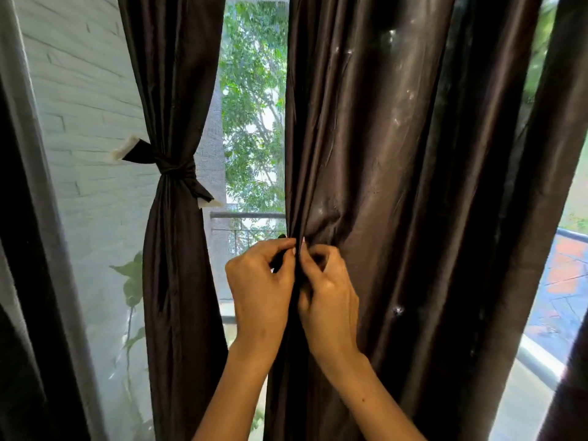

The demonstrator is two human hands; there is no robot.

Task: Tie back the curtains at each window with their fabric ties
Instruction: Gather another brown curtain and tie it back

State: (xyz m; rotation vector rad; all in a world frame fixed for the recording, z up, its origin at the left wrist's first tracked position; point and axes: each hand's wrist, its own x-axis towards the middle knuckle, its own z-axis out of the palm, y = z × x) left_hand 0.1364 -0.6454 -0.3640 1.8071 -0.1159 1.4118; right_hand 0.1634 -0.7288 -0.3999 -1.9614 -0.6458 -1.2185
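A person's two hands meet at the left edge of a dark brown curtain (397, 186) that hangs loose and untied in front of a window. The left hand (259, 281) curls its fingers round the curtain's edge and pinches the cloth from the left; the right hand (327, 291) pinches the same gathered fold from the right, its knuckles touching those of the other hand. A narrow dark strip shows between the fingers, but whether it is a fabric tie or simply a fold of the curtain cannot be told. The cloth puckers where the hands draw it together, and pale specks mark its sheen higher up.

To the left, a second curtain (173, 74) of the same cloth is already cinched at its middle by a knotted tie (171, 168), whose pale-tipped ends stick out to either side. Beside it stands a white brick wall (82, 100). Between the two curtains, green trees (254, 90) and a balcony railing (248, 215) show through the glass.
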